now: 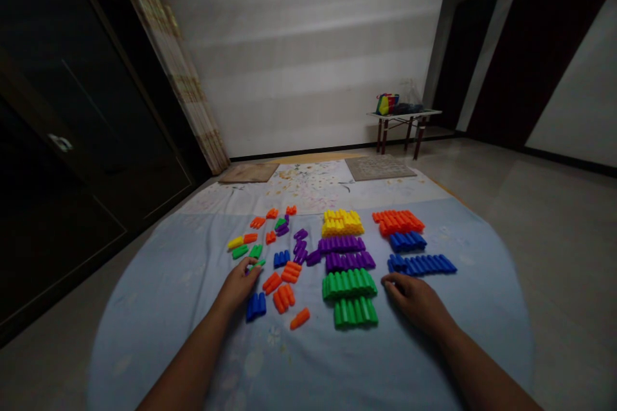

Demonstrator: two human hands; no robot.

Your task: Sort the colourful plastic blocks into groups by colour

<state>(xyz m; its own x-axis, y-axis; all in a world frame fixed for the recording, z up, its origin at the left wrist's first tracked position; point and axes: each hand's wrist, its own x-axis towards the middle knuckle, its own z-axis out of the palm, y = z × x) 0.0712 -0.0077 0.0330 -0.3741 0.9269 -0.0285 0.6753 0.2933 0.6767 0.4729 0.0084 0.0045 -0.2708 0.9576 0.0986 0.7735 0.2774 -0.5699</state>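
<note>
My left hand (240, 284) is among the loose pieces on the left, thumb and fingers closed on a small green plastic block (259, 263). A bit of purple shows under its fingers. Just below lies a blue block (256, 306), with orange blocks (272, 282) to the right. My right hand (415, 298) rests on the cloth with its fingers curled together, and no piece shows in them. Its fingertips are just below the left end of a row of blue blocks (429, 264) and right of the stacked green blocks (350, 284).
Purple blocks (342, 244), yellow blocks (342, 221) and red-orange blocks (399, 221) lie in grouped rows on the blue cloth (159, 282). Two flat boards (250, 173) sit at the table's far edge. A small side table (405, 115) with a colourful bag stands by the wall.
</note>
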